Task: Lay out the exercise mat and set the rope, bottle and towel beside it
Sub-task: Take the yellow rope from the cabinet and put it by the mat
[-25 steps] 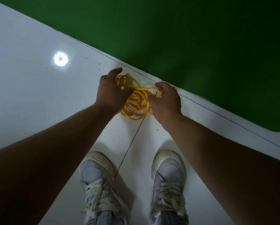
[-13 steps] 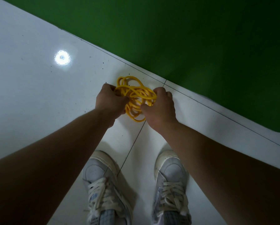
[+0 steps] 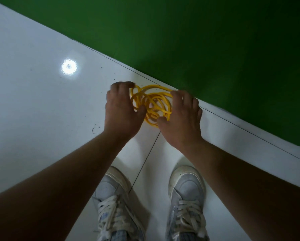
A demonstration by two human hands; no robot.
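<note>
The green exercise mat lies flat across the upper right of the floor. A yellow rope, bunched into loose coils, sits on the white tiles just beside the mat's near edge. My left hand grips the coils from the left, thumb and fingers curled around them. My right hand holds the coils from the right, its fingers spread over their edge. No bottle or towel is in view.
My two white laced shoes stand on the white tiled floor below the hands. A bright lamp reflection shines on the tile at left. Dark grout lines run under the rope.
Both hands have lowered the rope bundle toward the floor near the mat's edge. The coils have spread wider, and the right hand's fingers have loosened.
</note>
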